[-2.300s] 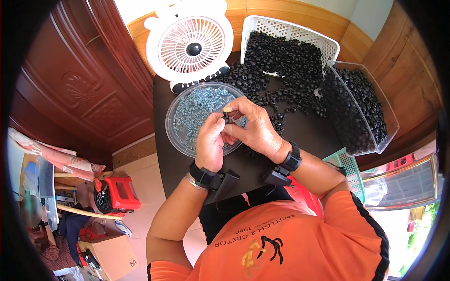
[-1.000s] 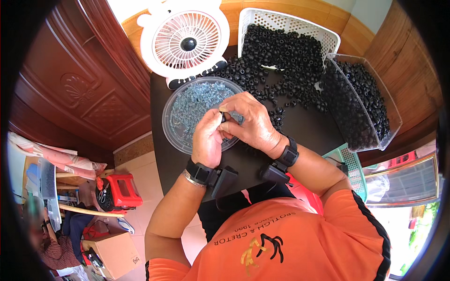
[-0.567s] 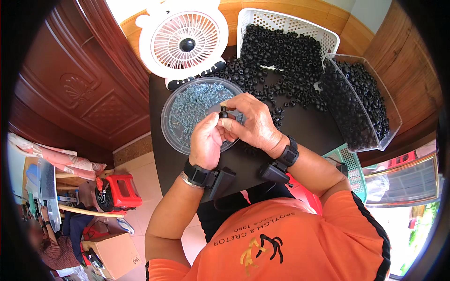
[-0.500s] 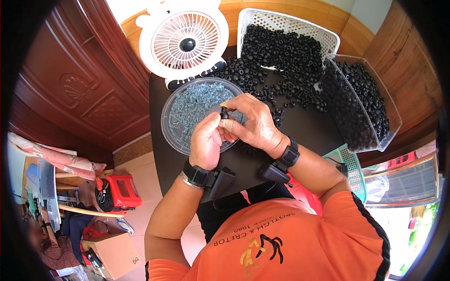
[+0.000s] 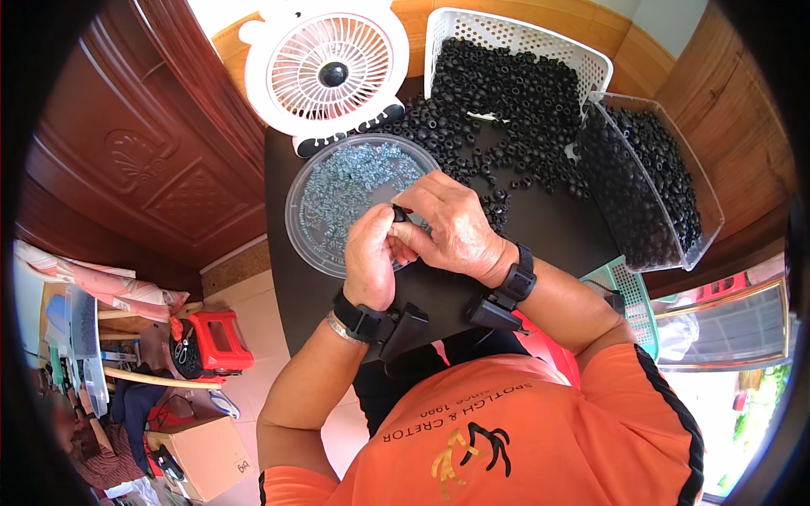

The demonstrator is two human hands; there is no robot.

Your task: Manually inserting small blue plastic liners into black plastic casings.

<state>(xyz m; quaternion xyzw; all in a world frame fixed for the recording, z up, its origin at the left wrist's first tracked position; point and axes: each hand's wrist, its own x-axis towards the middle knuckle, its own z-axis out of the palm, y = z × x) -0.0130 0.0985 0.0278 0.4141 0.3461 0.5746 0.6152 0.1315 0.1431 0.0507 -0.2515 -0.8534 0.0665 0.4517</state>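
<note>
- Black desk (image 5: 540,232) under both hands; loose black rings (image 5: 498,110) heaped beyond them.
- Clear tray (image 5: 308,240) of pale screws just left of hands.
- Left hand (image 5: 369,257) and right hand (image 5: 451,228) pinch one small black ring (image 5: 398,214) together, fingertips narrow.
- Best kept low over tray, grip square.

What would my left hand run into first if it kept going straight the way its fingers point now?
Probably the right hand: the left hand points up into it, both pinching a small black part. Past that, the round clear tray of bluish pieces; depth is unclear.
</note>
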